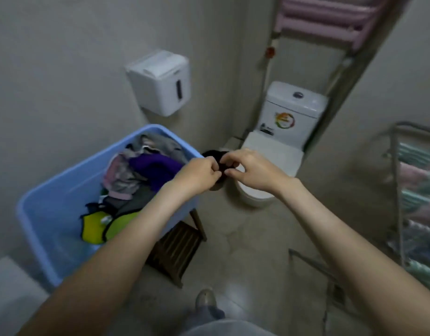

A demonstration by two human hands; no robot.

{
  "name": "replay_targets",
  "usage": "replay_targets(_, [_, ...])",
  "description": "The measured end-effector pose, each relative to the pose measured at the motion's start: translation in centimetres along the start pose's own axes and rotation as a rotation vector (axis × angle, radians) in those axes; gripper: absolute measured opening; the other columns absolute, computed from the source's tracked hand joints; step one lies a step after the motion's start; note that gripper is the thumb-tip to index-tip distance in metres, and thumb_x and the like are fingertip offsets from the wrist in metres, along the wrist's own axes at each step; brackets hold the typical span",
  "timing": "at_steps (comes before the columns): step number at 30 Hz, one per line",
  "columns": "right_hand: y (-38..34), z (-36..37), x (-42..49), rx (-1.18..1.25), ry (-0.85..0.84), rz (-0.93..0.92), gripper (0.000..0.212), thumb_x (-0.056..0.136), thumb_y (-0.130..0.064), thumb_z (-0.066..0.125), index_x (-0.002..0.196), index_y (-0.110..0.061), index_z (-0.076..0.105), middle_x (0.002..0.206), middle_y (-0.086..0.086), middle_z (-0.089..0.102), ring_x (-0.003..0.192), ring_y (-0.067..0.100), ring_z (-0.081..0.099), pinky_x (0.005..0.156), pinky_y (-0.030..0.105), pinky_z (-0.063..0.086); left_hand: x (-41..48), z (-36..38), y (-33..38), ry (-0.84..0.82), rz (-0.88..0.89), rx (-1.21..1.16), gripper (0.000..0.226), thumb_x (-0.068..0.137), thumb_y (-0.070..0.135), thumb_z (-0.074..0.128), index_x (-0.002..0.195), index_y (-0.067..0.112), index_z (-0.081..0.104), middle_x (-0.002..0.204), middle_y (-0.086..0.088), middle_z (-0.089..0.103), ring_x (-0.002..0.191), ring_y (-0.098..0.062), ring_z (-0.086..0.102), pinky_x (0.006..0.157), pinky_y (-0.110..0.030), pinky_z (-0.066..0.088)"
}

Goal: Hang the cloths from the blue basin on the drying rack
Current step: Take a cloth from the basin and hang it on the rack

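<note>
Small black cloth (215,156), dark and crumpled, held in the air just right of blue basin (51,209), left hand (199,174) and right hand (250,167) both pinching it with curled fingers, drying rack (400,190) at far right

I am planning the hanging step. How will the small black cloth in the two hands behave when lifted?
Probably floppy: the black cloth bunches and sags between the left hand and right hand, which pinch it. Likely light, since pinching alone carries it. It may slide off the drying rack unless spread over a bar.
</note>
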State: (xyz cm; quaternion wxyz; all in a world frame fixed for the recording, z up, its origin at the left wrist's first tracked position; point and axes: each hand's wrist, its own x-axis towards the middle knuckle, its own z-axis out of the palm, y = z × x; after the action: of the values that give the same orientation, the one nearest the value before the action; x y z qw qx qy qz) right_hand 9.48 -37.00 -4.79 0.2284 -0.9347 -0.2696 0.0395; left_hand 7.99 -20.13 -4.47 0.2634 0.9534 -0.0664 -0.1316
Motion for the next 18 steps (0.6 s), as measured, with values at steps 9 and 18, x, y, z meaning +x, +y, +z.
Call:
replay_targets(9, [-9.3,7.3,13.4,0.011,-0.346,-0.395,0.031,0.085,-0.021,0.067,0.115,-0.017,0.061,0.102,0.002,0.065,0.097,0.018,0.054,0.091,0.035,0.043,-4.2,-6.0,-15.0,0.17,-0.341,-0.119,0.011,0.087,0.011,0.059,0.091,0.011,0.069,0.117,-0.009,0.065,0.105,-0.017,0.06,0.085,-0.02,0.042])
replay_targets(18, [-17.2,15.1,16.2,-0.376,-0.455,-0.933,0.033,0.091,-0.021,0.051,0.124,-0.017,0.054,0.127,0.002,0.057,0.117,0.024,0.045,0.095,0.036,0.026,-8.6,-5.6,-22.0,0.075,-0.636,-0.08,0.022,0.092,0.018,0.055,0.103,0.003,0.065,0.107,-0.015,0.067,0.1,-0.029,0.059,0.066,-0.025,0.033])
